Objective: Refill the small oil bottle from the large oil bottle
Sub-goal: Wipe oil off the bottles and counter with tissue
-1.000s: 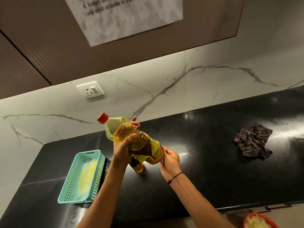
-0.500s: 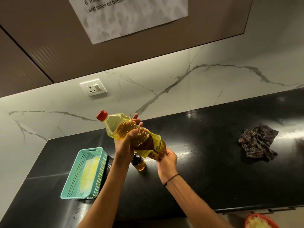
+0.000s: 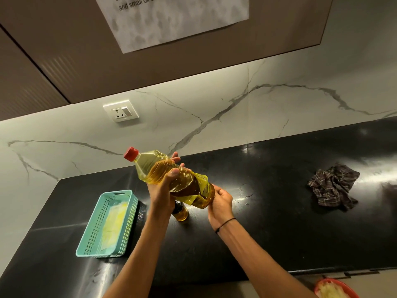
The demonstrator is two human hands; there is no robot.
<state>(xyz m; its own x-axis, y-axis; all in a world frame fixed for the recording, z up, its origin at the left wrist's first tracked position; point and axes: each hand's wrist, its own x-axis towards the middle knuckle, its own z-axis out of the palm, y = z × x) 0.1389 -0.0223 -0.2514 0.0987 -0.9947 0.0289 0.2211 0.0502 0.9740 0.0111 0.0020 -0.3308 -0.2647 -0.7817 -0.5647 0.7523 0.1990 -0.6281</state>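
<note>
A person is holding a large oil bottle (image 3: 171,179) in the air above a black counter (image 3: 279,211), tilted with its red cap (image 3: 131,154) pointing up and to the left. The left hand (image 3: 164,190) is wrapping around the ribbed middle, thumb in front and fingers behind. The right hand (image 3: 220,202) is cupping the base, fingers curling round it. The bottle is looking nearly full of golden oil, so it is probably heavy, and the thin clear plastic may be giving under a squeeze; any oil film would be making it slippery. The ribbed waist and the base seem the safest places to hold. The cap is on, so nothing is pouring yet. The small oil bottle (image 3: 180,212) is standing on the counter directly beneath, partly hidden by the left wrist, just right of a teal basket (image 3: 96,233). A crumpled cloth (image 3: 333,188) is lying far to the right
</note>
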